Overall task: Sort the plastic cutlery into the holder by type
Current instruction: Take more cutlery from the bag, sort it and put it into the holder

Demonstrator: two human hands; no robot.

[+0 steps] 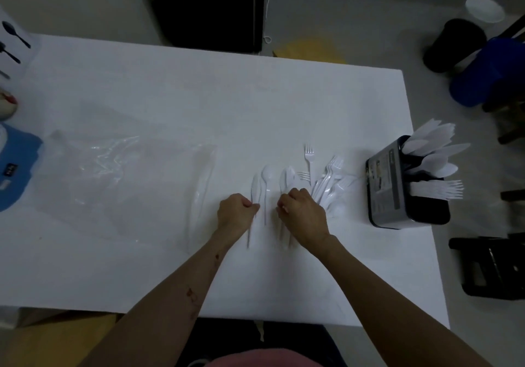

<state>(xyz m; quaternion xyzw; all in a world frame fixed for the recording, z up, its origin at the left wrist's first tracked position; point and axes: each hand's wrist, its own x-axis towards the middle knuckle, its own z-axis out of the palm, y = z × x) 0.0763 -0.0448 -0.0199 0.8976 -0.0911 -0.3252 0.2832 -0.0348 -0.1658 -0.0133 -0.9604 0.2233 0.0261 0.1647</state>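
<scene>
In left hand point(236, 207) grip, spoon point(254, 193) (white)

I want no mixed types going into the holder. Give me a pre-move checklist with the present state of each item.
1. Left hand grips white cutlery: ok.
2. Type held in left hand: cannot tell.
3. Right hand curled over a piece in the loose pile: ok; which type, cannot tell.
4. Holder upright at the table edge: ok.
5. Knives, spoons, forks separated in holder: ok.
6. Path from the hands to the holder clear: ok.
</scene>
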